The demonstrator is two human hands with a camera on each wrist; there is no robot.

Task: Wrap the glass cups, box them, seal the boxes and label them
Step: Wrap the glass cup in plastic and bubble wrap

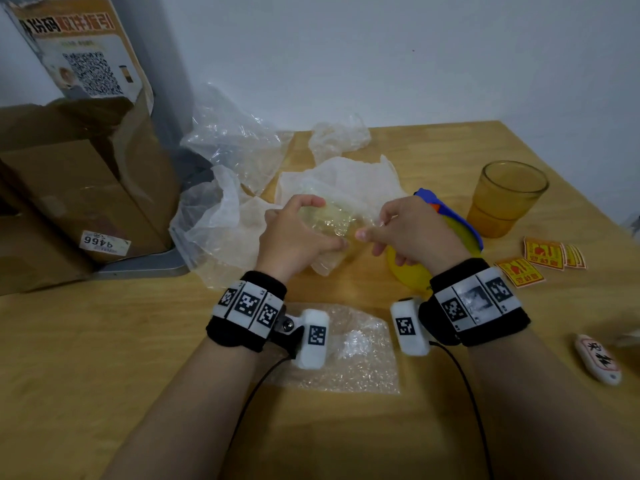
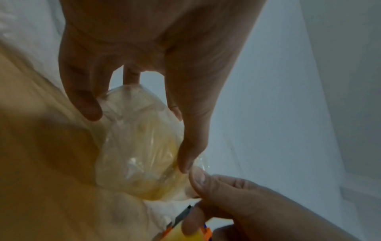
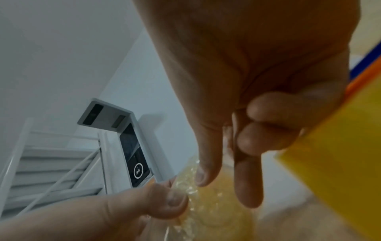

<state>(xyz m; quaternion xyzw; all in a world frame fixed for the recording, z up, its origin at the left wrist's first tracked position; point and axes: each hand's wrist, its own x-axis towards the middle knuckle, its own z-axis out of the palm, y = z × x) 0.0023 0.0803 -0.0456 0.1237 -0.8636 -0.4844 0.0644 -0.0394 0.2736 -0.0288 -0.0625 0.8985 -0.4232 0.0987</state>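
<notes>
A glass cup wrapped in bubble wrap (image 1: 337, 220) is held above the table, between both hands. My left hand (image 1: 311, 225) grips it, thumb and fingers curled round its sides; the left wrist view shows the wrapped cup (image 2: 140, 146) under those fingers. My right hand (image 1: 374, 230) holds a yellow tape dispenser (image 1: 408, 271) with its curled lower fingers. Its thumb and forefinger pinch at the wrap's edge beside my left thumb (image 3: 164, 202). Whether tape is between them, I cannot tell. A second amber glass cup (image 1: 509, 199) stands bare at the right.
An open cardboard box (image 1: 76, 188) stands at the left. Crumpled plastic sheets (image 1: 235, 133) lie behind the hands, and a bubble wrap sheet (image 1: 346, 351) lies under my wrists. Red-yellow label stickers (image 1: 543, 258) and a small white tag (image 1: 599, 358) lie at the right.
</notes>
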